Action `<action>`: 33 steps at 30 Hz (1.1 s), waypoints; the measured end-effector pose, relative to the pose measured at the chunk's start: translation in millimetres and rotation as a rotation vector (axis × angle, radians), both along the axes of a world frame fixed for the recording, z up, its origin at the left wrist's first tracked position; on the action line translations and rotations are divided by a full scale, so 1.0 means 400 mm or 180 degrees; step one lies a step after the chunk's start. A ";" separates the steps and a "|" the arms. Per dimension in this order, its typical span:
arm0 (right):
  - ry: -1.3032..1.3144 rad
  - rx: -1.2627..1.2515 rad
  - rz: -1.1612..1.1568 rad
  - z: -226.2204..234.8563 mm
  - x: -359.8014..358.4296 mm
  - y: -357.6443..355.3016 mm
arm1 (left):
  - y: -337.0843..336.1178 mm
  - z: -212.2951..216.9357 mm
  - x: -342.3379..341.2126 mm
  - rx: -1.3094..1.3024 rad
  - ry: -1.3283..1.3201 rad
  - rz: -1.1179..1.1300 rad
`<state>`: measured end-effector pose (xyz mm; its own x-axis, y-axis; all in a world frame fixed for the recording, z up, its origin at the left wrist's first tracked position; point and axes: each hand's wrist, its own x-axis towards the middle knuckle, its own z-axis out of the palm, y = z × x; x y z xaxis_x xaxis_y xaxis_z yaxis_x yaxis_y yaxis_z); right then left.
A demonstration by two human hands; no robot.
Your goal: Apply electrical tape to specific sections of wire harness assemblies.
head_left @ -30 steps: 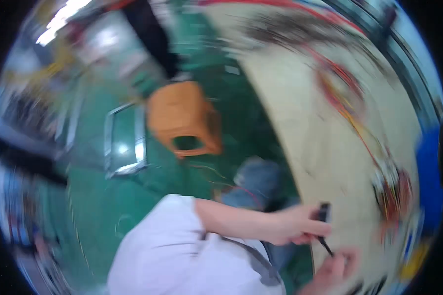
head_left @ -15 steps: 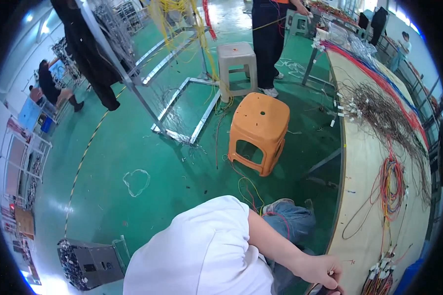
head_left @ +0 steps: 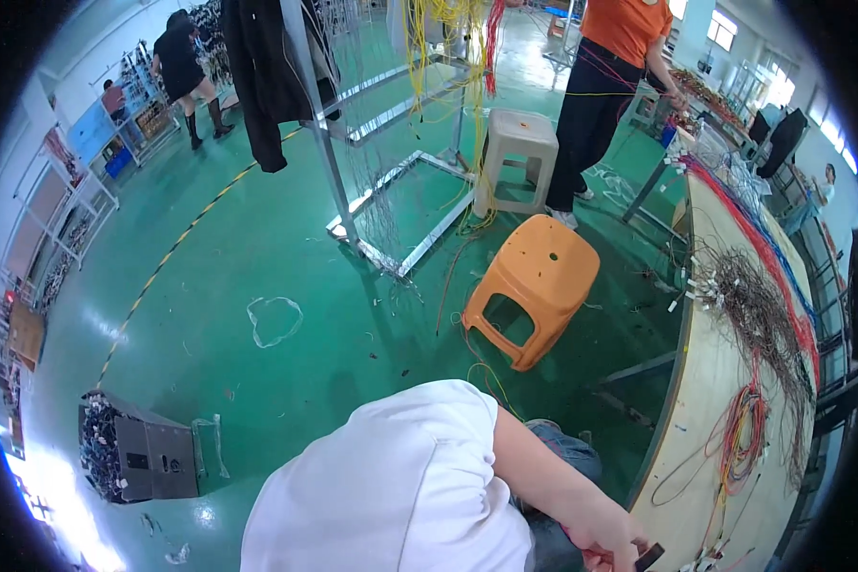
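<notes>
My left hand [head_left: 608,545] is at the lower edge, beside the near end of the pale wooden table [head_left: 679,469]. Its fingers are curled in, and a short dark object [head_left: 649,557] juts out beside them. What that object is, and how it is gripped, I cannot make out. The bare forearm runs down to the hand from a white sleeve. My right hand is outside the picture. On the table, just beyond my left hand, lies a looped bundle of red, yellow and dark wires [head_left: 742,429].
An orange stool [head_left: 548,276] stands ahead, with a grey stool [head_left: 521,143] behind it. A metal rack [head_left: 324,143] carries yellow wires and dark clothing. A grey bin [head_left: 157,460] sits at left. A co-worker in orange [head_left: 624,38] stands by the table's far end.
The view has swung left and up, so the stools and rack appear further right. My left hand sits lower in the picture, and the dark object now shows beside its fingers.
</notes>
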<state>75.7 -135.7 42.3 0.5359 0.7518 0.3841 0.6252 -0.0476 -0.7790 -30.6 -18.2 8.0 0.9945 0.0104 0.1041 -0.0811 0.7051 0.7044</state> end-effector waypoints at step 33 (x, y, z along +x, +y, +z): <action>0.1561 0.2074 0.0693 0.064 0.033 -0.028 | -0.079 0.071 0.006 0.1994 -0.1710 0.1826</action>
